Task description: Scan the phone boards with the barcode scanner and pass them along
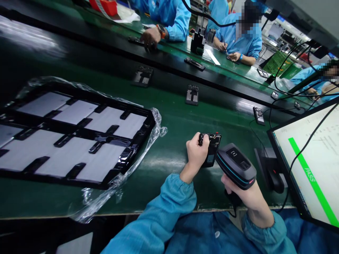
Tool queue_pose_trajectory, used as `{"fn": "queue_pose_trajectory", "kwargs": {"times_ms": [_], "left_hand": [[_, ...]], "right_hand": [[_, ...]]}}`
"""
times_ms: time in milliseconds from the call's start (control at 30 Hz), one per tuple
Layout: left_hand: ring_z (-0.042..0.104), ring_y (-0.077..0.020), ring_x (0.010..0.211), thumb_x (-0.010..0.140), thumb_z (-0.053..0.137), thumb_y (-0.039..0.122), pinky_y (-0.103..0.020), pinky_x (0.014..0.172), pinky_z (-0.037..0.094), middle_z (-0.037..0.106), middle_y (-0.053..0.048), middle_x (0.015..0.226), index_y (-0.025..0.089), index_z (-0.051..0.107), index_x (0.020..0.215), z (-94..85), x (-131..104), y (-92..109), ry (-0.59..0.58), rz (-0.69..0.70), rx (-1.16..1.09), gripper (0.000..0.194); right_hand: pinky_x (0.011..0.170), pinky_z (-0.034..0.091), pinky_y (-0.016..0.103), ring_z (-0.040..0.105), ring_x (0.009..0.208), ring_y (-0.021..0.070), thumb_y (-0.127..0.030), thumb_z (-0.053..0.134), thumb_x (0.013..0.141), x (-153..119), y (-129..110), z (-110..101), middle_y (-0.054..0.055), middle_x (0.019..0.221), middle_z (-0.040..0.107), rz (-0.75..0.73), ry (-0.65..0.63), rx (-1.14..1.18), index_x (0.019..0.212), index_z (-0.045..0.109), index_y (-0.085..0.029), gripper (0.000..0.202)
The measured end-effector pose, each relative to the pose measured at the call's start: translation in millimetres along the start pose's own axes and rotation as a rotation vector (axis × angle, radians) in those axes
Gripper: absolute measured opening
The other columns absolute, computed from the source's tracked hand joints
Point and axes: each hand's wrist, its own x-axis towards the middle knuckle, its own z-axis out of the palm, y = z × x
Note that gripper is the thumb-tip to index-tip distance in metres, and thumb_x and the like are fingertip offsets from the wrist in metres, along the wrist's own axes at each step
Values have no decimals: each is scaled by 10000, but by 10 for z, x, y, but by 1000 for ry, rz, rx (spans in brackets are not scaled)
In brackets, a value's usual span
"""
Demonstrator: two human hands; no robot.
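My left hand is closed around the left side of an opened phone body, its inner parts showing near the top edge. A small red spot shows at the phone's upper edge. Just to the right, my right hand is wrapped round the handle of a black barcode scanner with a blue stripe along its side. The scanner's head points toward the phone, close beside it. Most of the scanner's handle is hidden under its head and my fingers.
A black tray of grey flat pieces in clear plastic wrap lies left. Phone bodies rest along the bench. At right stand a mouse and a monitor reading PASS. Co-workers in blue sit across the conveyor.
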Motion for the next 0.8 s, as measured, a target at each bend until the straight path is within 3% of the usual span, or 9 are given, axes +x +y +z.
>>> {"fn": "queue_pose_trajectory", "kwargs": {"times_ms": [133,300,400,533,800], "left_hand": [[392,-83,463,879,518,329,-216,511,306,395,57,508,209,381,617,-20,3,37,31,57,70,319],[512,-106,490,836,567,372,-210,530,368,536,32,563,206,526,742,24,-56,46,96,59,198,195],[530,-111,487,821,595,369,-209,521,370,548,35,551,213,541,773,50,-101,48,102,-3,247,171],[551,-114,501,835,593,361,-210,521,379,582,28,578,219,539,795,31,-111,89,45,-71,225,156],[584,-134,538,853,582,386,-223,532,385,617,13,614,220,534,816,-11,-89,89,32,-73,193,177]], "right_hand": [[559,506,303,551,491,151,-404,696,871,-52,-6,-24,-3,548,596,-10,-13,13,771,669,-166,259],[643,568,326,664,684,212,-260,738,786,-115,-28,165,72,853,718,-128,33,-40,978,666,-170,224],[642,568,315,671,728,237,-181,757,724,-134,19,315,47,779,702,-170,109,-195,899,657,-171,202],[631,568,316,672,736,244,-205,740,745,-149,94,393,50,775,699,-151,150,-277,915,655,-164,194],[641,573,340,679,731,263,-207,749,739,-111,63,413,71,766,717,-139,131,-201,897,693,-166,173]]}}
